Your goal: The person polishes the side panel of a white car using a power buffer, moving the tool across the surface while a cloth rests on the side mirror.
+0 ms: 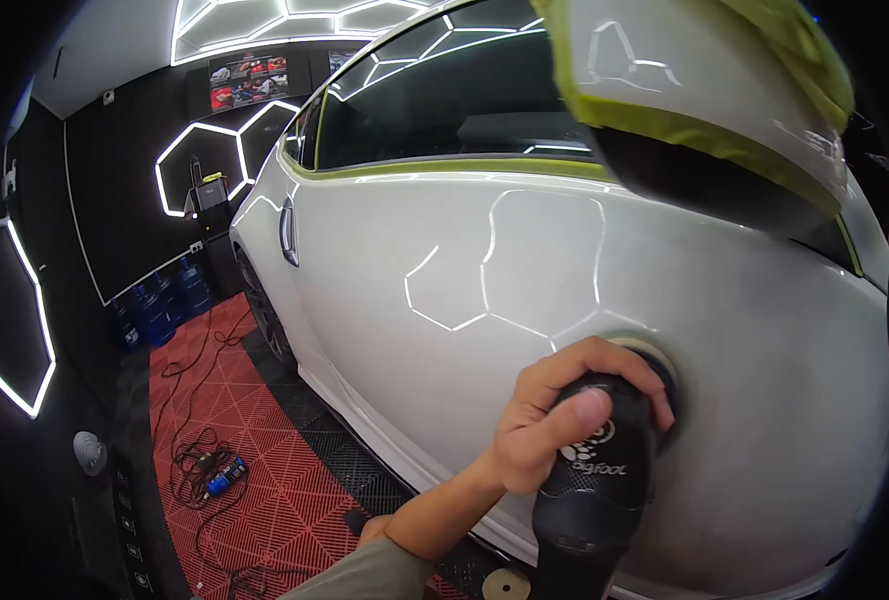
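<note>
- The left hand reaches in from the lower left, its forearm emerging from a grey-green sleeve.
- Its fingers are partly curled over the rounded head of a black polisher – a firm-looking hold, with the thumb along the near side.
- The polisher stands in the lower right, its handle running down to the bottom edge; a white logo and lettering on its head appear upside down.
- Behind the head, a pale pad sits against the door of a white car.
- The right hand is out of sight, so whether its fingers are open or holding anything cannot be told.
- Above the polisher juts the side mirror, edged with yellow-green tape that also borders the window.
- Glowing outlines reflect in the glossy paint – bright hexagon shapes across the door.
- At the bottom edge, left of the handle, lies a round cream disc.
- Farther left, a blue tool rests beside tangled black cord on red floor tiles.
- Blue jugs stand by the black wall, beneath hexagonal lights.
</note>
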Demonstrator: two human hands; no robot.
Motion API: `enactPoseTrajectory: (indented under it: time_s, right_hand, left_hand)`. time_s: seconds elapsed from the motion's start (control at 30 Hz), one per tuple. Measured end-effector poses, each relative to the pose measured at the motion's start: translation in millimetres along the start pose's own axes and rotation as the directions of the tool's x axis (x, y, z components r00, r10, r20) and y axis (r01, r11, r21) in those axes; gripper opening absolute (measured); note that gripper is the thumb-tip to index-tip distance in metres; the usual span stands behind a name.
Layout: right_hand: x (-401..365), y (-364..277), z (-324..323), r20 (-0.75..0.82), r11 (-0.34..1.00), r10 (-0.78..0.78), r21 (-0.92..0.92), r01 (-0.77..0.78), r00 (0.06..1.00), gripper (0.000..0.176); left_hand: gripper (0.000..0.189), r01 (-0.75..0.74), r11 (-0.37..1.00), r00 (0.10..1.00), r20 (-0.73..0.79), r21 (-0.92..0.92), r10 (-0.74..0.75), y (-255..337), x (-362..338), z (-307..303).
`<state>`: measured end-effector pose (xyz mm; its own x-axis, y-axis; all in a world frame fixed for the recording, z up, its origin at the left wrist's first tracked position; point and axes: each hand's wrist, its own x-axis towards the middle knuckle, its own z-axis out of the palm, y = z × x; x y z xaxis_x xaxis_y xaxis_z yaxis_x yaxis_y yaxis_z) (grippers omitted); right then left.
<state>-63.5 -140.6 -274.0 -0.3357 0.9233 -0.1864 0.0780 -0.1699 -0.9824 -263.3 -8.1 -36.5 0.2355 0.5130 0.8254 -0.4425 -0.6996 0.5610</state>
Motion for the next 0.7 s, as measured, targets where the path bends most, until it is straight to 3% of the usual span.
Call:
enactPoseTrajectory:
  time_s: [0.03, 0.07, 0.13, 0.17, 0.2, 0.37, 0.5, 0.6, 0.7]
  right_hand:
    - [7, -19, 20, -0.049, 0.952, -0.263, -0.174, 0.251, 0.964, 0.103]
    - [18, -27, 35, -0.052, 0.953, -0.258, -0.18, 0.245, 0.965, 0.103]
    - [39, -30, 65, 0.066, 0.912, -0.393, -0.103, 0.398, 0.917, 0.102]
    - [47, -29, 79, 0.023, 0.879, -0.371, -0.314, 0.359, 0.928, 0.097]
    - [55, -30, 93, 0.013, 0.886, -0.355, -0.314, 0.341, 0.935, 0.097]
    - [108, -52, 156, 0.153, 0.9, -0.399, -0.123, 0.418, 0.904, 0.091]
    - [131, -69, 194, 0.118, 0.904, -0.403, -0.104, 0.415, 0.907, 0.086]
    - [149, -71, 214, 0.168, 0.913, -0.399, -0.017, 0.407, 0.902, 0.09]
    - [165, -74, 237, 0.181, 0.875, -0.47, -0.036, 0.483, 0.864, 0.092]
  left_hand:
    - [0.046, 0.009, 1.0, 0.998, -0.063, -0.02, -0.01, 6, -5, -19]
    - [0.048, 0.018, 0.999, 0.992, -0.124, -0.049, -0.024, 11, -10, -37]
    - [0.048, -0.019, 0.999, 0.992, -0.126, -0.031, 0.015, 22, -17, -76]
    - [0.046, -0.054, 0.997, 0.992, -0.121, -0.056, 0.047, 24, -21, -95]
    - [0.045, -0.062, 0.996, 0.987, -0.155, -0.071, 0.05, 29, -28, -111]
    - [0.046, -0.212, 0.961, 0.972, -0.141, -0.175, 0.188, 44, -39, -189]
    - [0.045, -0.203, 0.962, 0.97, -0.172, -0.182, 0.172, 59, -44, -232]
    - [0.045, -0.239, 0.968, 0.956, -0.193, -0.078, 0.221, 63, -50, -261]
    - [0.044, -0.248, 0.965, 0.954, -0.194, -0.091, 0.227, 69, -56, -290]
